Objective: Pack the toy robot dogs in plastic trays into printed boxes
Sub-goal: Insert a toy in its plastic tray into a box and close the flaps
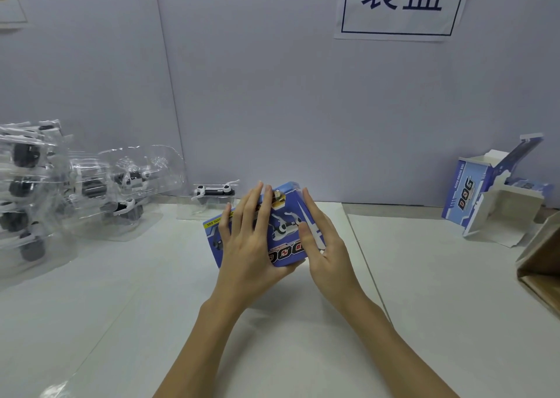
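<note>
At my far left a pile of toy dogs in clear trays (60, 191) is waiting on the tabletop (121, 291), too jumbled to count, with one more single tray (213, 194) lying just beside the box. In the middle, my left hand (245, 246) is pressing flat-fingered on the printed box (285, 240) while my right hand (325, 246) is bracing its right end with straight fingers, seemingly closing it. Next I should seat the flap, then reach for the one open empty box (485, 197) standing at right.
</note>
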